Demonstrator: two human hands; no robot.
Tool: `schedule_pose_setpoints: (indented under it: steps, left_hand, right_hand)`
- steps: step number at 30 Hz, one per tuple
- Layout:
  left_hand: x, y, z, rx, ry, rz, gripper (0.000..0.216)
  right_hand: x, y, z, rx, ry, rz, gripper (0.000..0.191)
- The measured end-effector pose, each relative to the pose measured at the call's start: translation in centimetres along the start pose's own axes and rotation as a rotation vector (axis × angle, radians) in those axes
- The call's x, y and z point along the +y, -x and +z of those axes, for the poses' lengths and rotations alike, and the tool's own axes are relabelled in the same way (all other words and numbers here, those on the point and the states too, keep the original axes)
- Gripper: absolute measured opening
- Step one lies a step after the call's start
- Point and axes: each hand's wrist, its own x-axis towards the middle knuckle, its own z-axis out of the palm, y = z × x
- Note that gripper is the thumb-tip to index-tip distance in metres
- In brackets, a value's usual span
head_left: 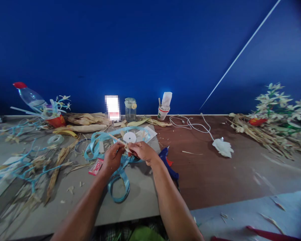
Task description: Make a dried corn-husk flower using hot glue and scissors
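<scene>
My left hand (114,156) and my right hand (143,151) meet over the table, fingers pinched together. Between them is a thin pale stem (118,139) with a small straw-coloured piece at its lower end, its details too small to make out. Light blue ribbon (119,197) lies in loops below and behind the hands. Just past the fingertips is a white disc (129,137) with a small centre hole. Beside my left wrist sits a red packet (96,166). A blue glue gun (168,164) rests to the right of my right forearm.
Dried husks (87,118) line the back, near a glass jar (130,110) and a paper cup (163,113). Blue-wrapped stems (33,177) spread at left by a plastic bottle (31,95). A white cable (190,124) and white flowers (276,100) are at right.
</scene>
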Motion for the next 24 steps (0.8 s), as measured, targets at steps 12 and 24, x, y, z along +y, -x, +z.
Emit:
schedule_pose_setpoints:
  steps: [12, 24]
  left_hand:
    - [-0.3, 0.0, 0.0, -0.092, 0.162, 0.057, 0.016]
    - [0.9, -0.5, -0.7, -0.129, 0.209, 0.016, 0.017]
  right_hand:
    - [0.0, -0.1, -0.7, -0.056, -0.294, 0.268, 0.045]
    - [-0.2, 0.5, -2.0, -0.101, -0.357, 0.237, 0.047]
